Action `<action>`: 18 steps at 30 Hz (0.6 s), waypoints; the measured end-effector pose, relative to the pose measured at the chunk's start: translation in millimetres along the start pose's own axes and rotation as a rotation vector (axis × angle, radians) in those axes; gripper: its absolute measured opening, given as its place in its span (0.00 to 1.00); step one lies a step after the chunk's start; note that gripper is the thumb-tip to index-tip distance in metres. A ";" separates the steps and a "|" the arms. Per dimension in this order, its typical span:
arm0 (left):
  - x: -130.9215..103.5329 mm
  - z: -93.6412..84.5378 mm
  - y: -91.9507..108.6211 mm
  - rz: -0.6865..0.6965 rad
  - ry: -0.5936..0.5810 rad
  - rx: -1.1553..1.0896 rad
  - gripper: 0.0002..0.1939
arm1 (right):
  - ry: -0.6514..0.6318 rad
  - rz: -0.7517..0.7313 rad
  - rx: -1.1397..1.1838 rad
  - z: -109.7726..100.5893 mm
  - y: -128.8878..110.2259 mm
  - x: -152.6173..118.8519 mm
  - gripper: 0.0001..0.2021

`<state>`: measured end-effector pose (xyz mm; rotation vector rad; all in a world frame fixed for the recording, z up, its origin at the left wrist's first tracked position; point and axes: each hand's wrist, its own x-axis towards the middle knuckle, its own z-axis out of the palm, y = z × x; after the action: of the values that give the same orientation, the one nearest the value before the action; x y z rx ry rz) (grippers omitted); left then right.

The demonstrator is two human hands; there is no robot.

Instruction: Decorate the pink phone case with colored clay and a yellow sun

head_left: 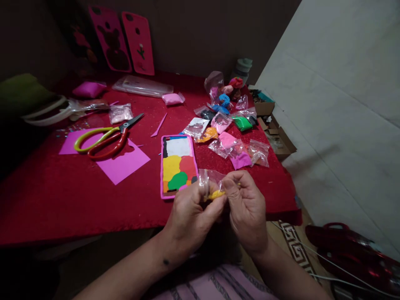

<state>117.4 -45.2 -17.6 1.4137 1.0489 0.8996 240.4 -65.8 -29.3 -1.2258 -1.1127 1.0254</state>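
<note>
Red cloth table (pixel 62 200) ahead; just off its near edge your left hand (pixel 190 216) and right hand (pixel 246 208) are both pinching the yellow clay (pixel 216 194) in its bag (pixel 211 180)—soft, light, likely sticky, so you're gripping gently by the ends.

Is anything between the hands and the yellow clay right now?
Only its own clear bag. Left hand and right hand pinch the yellow clay directly at the bag's mouth.

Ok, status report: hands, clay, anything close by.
Left hand and right hand both pinching yellow clay in a clear bag. Held over table edge. Phone case just beyond the fingers.
</note>
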 end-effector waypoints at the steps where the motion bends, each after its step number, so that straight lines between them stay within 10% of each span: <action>1: 0.5 0.2 0.9 -0.023 -0.027 -0.017 0.11 | 0.002 0.010 0.021 0.8 1.1 -0.5 0.09; 18: -4.9 -30.3 14.3 -0.126 -0.196 -0.250 0.05 | 0.047 -0.156 -0.120 -10.9 2.9 0.6 0.04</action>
<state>88.9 -40.2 0.0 1.1871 0.8373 0.7549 251.3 -66.8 -32.3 -1.2306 -1.2277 0.8177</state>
